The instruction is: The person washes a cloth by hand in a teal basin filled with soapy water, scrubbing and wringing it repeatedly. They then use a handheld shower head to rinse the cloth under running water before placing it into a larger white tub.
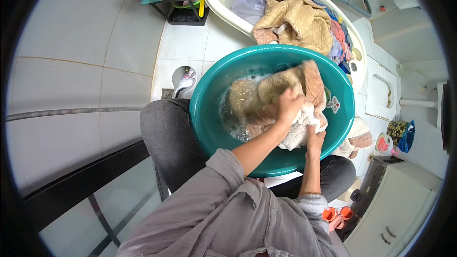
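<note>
A large teal plastic basin [300,168] stands before me between my knees, with soapy water [234,121] in its left part. In it lies a wet tan and white fabric item [278,82], partly under the water and partly bunched against the right side. My left hand [291,105], blurred, grips a fold near the middle of the fabric. My right hand [314,139] holds the white part close to the basin's near right side. Fingertips of both hands are partly hidden in the cloth.
Beyond the basin stands a white baby bathtub [228,19] with a tan quilted cloth [296,18] and other laundry. A shower head [184,82] lies on the tiles at left. A detergent bottle [383,144], a squat toilet [382,96] and a cabinet [392,203] are at right.
</note>
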{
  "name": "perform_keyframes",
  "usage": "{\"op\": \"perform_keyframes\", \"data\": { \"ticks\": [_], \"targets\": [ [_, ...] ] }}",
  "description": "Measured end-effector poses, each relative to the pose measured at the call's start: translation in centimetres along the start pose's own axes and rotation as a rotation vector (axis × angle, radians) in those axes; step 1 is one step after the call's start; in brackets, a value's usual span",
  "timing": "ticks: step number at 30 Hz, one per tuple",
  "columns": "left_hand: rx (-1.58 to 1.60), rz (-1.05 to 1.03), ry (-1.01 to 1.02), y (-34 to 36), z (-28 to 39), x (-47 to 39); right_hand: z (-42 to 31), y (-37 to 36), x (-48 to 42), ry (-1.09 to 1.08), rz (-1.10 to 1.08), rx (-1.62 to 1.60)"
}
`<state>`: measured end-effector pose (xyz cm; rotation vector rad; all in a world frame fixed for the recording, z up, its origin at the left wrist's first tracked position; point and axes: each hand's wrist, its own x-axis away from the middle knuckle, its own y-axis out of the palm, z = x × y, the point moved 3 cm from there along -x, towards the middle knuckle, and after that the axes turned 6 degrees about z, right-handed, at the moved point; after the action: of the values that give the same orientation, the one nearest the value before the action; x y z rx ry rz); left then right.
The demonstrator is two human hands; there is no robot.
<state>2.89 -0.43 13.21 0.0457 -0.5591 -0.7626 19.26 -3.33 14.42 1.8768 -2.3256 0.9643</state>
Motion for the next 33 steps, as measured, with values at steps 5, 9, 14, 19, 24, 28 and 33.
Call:
{"op": "perform_keyframes", "data": {
  "ticks": [5, 9, 14, 19, 24, 28, 33],
  "targets": [
    [-0.988, -0.235, 0.44, -0.1, -1.9, 4.3, -7.0, 0.0, 0.1, -0.677, 0.058, 0.408],
    [-0.907, 0.015, 0.38, -2.7, -4.2, 2.2, -2.3, 4.4, -2.2, -0.769, 0.128, 0.941],
    [-1.129, 0.086, 0.648, -3.8, -7.7, 0.9, 0.7, 6.6, -2.9, -0.919, 0.186, 0.921],
    [-1.196, 0.033, 0.532, -0.9, -8.5, -4.0, 2.7, 8.9, -8.6, -0.832, 0.026, 0.978],
    [-1.339, -0.04, 0.134, 0.5, -9.2, -9.2, 0.4, 12.4, -13.1, -0.592, -0.194, 1.223],
    [-0.712, -0.104, -0.176, -0.7, -8.3, -10.6, -2.3, 14.0, -14.6, -0.413, -0.299, 1.285],
    [-0.899, 0.411, 0.116, -13.0, -4.2, -11.5, -2.1, 12.2, -12.5, -0.477, -0.107, 1.221]
  ]
}}
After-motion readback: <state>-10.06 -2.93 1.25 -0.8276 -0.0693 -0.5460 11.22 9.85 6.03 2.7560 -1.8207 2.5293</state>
